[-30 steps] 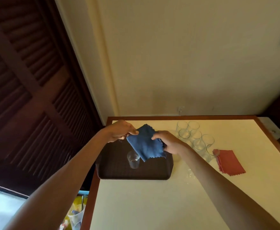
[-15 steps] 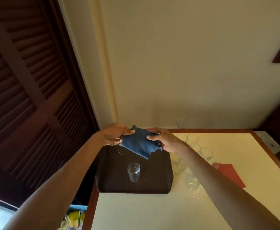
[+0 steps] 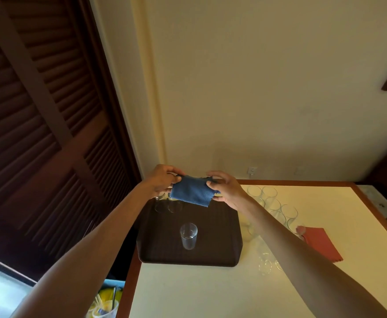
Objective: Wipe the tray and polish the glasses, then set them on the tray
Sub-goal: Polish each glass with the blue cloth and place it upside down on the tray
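Above the dark ribbed tray (image 3: 213,257), the left hand (image 3: 162,180) pinches one end of a folded blue woven cloth (image 3: 191,192), the right hand (image 3: 225,189) the other. One clear cylindrical glass (image 3: 188,236) stands mid-tray; more glasses (image 3: 277,206) cluster on the cream table (image 3: 210,292).

The cream tabletop (image 3: 210,292) carries a dark tray (image 3: 213,255), clustered clear glasses (image 3: 272,203), and a red cloth (image 3: 321,244).

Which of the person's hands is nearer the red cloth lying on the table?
Right. The right hand grips the blue cloth, left of the red cloth; the left hand grips its other edge, farther away.
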